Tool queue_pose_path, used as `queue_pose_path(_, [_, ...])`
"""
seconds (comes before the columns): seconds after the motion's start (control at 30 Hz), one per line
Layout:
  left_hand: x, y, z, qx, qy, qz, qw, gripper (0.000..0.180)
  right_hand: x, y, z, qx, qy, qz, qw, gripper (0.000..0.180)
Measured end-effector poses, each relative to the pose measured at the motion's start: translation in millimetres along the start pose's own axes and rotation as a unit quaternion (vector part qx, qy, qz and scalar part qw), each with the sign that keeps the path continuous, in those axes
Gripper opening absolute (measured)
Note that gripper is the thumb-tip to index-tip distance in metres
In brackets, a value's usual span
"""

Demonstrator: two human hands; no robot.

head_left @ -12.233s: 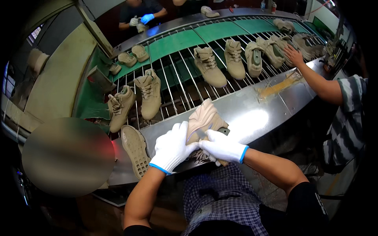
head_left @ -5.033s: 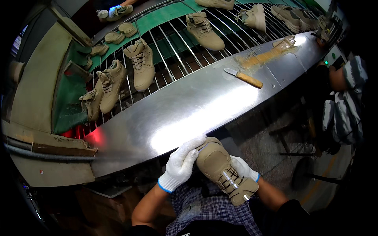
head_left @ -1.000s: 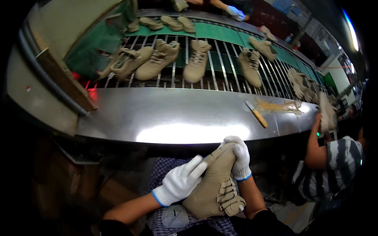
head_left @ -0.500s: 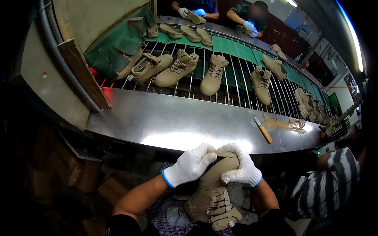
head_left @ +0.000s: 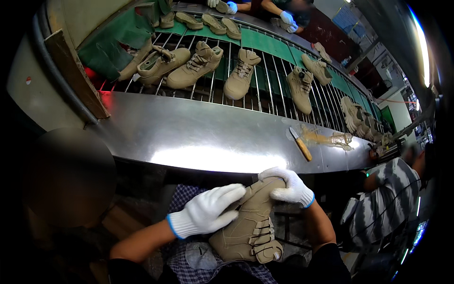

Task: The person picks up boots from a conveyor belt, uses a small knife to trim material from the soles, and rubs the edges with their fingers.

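Note:
A tan lace-up boot (head_left: 250,222) rests tilted over my lap, toe end up and laced collar toward me. My right hand (head_left: 288,188), in a white knit glove with a blue cuff, is closed round the toe end. Beside the boot's left side is my left hand (head_left: 208,210), gloved alike, its fingers stretched out and thumb apart. Its fingertips reach the boot's upper left edge; whether they touch it I cannot tell. Dark laces cross the front of the boot. A checked cloth (head_left: 189,265) covers my lap beneath it.
Ahead is a metal ledge (head_left: 189,132) bearing a wooden-handled knife (head_left: 301,144) and brownish tape-like scraps (head_left: 328,138). Behind it, tan shoes (head_left: 242,75) stand on a roller conveyor, with soles (head_left: 213,23) farther back. People sit across it; a person in striped clothing (head_left: 383,203) is at right.
My left hand has let go of the boot's upper end, moved down and left, and opened. The right hand keeps its grip. The view has shifted; a person's head now appears at left.

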State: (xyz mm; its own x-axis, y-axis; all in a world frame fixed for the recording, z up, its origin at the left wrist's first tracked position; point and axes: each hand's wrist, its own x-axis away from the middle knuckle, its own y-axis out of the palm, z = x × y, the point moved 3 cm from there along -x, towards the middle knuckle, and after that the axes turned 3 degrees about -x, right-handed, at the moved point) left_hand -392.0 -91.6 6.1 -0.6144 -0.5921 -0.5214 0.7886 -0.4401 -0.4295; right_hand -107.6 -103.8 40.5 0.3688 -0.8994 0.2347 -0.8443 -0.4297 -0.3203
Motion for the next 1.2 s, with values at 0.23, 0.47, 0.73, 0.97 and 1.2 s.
queue_pose_path(0.23, [-13, -10, -7, 0.111, -0.132, -0.146, 0.974, 0.067, -10, 17, -28, 0.009, -0.044, -0.011, 0.999, 0.07])
queue_pose_path(0.47, [-13, -20, 7, 0.156, -0.116, -0.104, 0.975, 0.072, -11, 16, -40, 0.031, -0.023, -0.041, 0.998, 0.072])
queue_pose_path(0.73, [-10, -23, 19, -0.005, -0.112, -0.171, 0.979, 0.077, -13, 25, -10, -0.063, 0.007, 0.037, 0.997, 0.094])
queue_pose_path(0.97, [33, -17, 13, 0.044, -0.043, -0.135, 0.989, 0.051, 5, 51, 30, -0.259, -0.039, 0.256, 0.93, 0.097])
queue_pose_path(1.2, [106, 1, -35, 0.431, -0.428, -0.125, 0.785, 0.135, 16, 47, -36, -0.223, -0.323, 0.505, 0.769, 0.068])
